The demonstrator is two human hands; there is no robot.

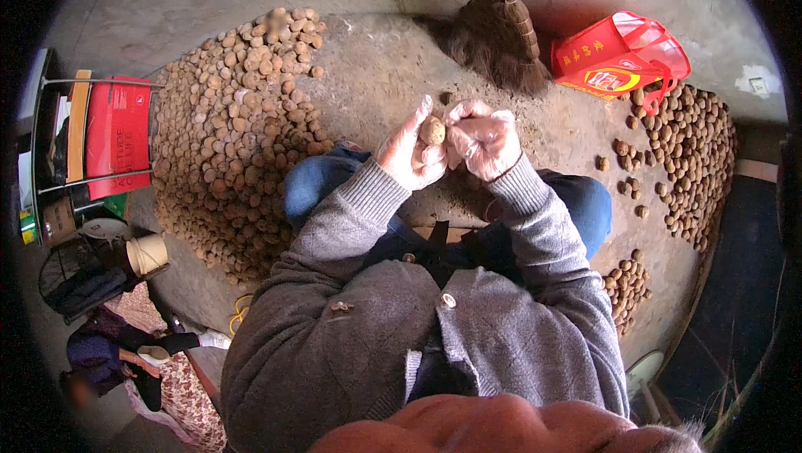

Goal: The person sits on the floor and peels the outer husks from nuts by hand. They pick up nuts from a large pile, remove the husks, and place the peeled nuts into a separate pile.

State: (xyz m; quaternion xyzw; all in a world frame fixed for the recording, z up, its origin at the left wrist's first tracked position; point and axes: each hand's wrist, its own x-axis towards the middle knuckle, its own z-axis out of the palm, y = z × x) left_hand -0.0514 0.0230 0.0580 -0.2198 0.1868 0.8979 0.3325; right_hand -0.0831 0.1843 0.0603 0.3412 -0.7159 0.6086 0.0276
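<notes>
A round, light-brown walnut (432,130) is held in my left hand (413,151), between the thumb and fingers. My right hand (482,140) is right beside it with curled fingers; whether it holds anything is hidden. Both hands wear clear plastic gloves. On the left of the floor lies a large heap of pale nuts (232,133). Darker brown nuts (695,152) are spread on the right, with a smaller group (626,287) nearer to me. A small dark piece (446,97) lies on the floor just beyond my hands.
A bristle broom (501,39) leans at the far wall, beside a red bag (604,65). At the left stand a metal rack with a red box (118,138) and a cream bucket (147,256). Another person (100,353) is at the lower left, near flowered cloth (188,390).
</notes>
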